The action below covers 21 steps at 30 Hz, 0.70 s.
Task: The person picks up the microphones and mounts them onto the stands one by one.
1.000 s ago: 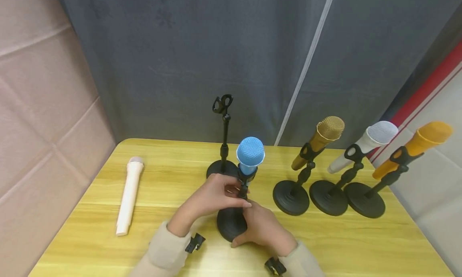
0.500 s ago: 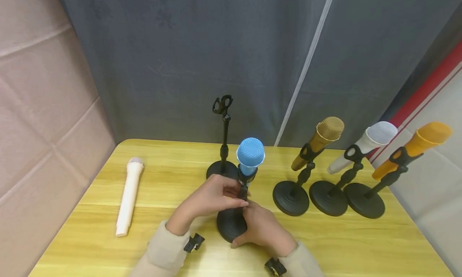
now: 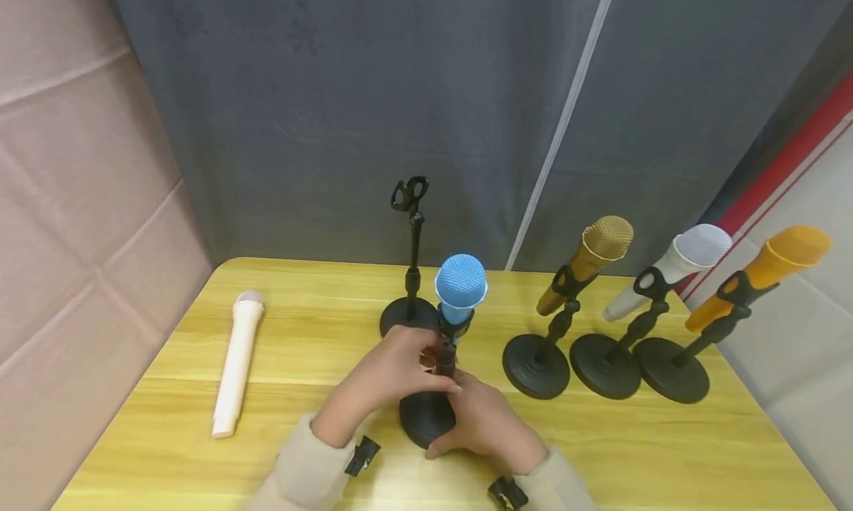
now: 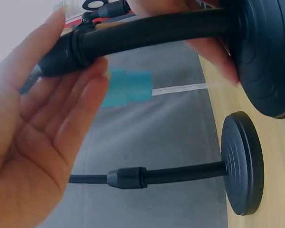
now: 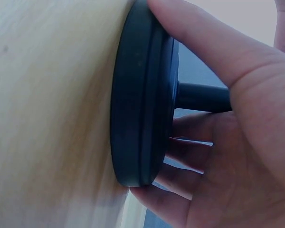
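A blue microphone (image 3: 460,285) sits tilted in the clip of a black desk stand (image 3: 423,421) at the front middle of the table. My left hand (image 3: 393,366) grips the stand's pole. In the left wrist view, thumb and fingers curl round the thick collar (image 4: 61,54) partway along it. Lower down, my right hand (image 3: 486,422) holds the round base (image 5: 142,104). Its thumb lies on the rim at one side and its fingers at the other, as the right wrist view shows. The base rests on the table. Part of the pole hides behind my fingers.
Just behind stands another black stand (image 3: 415,274) with a bare clip. A white microphone (image 3: 236,363) lies on the table at left. At right, stands hold a gold microphone (image 3: 593,255), a silver-white one (image 3: 686,255) and an orange one (image 3: 773,270). A grey curtain (image 3: 366,126) hangs behind.
My left hand has shifted very slightly down and turned a little round the pole. The right hand keeps its hold on the base, and the microphones stay in place.
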{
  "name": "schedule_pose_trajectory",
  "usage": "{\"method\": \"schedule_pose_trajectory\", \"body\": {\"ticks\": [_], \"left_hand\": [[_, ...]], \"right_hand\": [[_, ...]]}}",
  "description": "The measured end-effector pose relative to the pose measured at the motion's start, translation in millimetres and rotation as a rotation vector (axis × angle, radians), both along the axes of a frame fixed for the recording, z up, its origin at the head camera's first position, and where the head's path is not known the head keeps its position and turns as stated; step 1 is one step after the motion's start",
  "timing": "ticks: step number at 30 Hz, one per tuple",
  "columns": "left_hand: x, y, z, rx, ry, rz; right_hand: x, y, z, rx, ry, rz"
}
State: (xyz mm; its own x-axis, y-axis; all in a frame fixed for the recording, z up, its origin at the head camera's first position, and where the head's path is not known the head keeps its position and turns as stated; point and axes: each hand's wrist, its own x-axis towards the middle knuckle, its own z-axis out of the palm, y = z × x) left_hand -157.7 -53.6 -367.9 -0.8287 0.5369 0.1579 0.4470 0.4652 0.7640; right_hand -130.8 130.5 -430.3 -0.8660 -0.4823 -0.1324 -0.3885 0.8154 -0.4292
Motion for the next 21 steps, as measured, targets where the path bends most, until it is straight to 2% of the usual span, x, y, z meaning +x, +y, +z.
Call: {"method": "schedule_pose_trajectory", "body": {"ticks": [4,7,10,13,17,21], "left_hand": [[-2.0,-4.0,0.4,0.008,-0.012,-0.109],[-4.3,-7.1,-0.9,0.055,-0.074,-0.193],[-6.7,-10.1,-4.0,0.11,-0.139,-0.233],[-8.4,-10.5,-7.0,0.122,-0.137,-0.222],[-8.8,-7.4,-7.8,0.088,-0.082,-0.162],[-7.3,-4.5,-4.8,0.068,-0.084,-0.103]], "right_hand": [[-0.7,-0.3,0.2,0.01,-0.023,0.005],[-0.8,-0.3,0.3,0.014,-0.032,0.007],[-0.8,-0.5,-0.4,0.019,-0.021,0.013],[-0.9,-0.6,-1.4,0.019,-0.016,0.019],[-0.9,-0.5,-2.3,0.016,-0.012,0.016],[-1.2,-0.9,-2.2,0.018,-0.019,0.008]]}}
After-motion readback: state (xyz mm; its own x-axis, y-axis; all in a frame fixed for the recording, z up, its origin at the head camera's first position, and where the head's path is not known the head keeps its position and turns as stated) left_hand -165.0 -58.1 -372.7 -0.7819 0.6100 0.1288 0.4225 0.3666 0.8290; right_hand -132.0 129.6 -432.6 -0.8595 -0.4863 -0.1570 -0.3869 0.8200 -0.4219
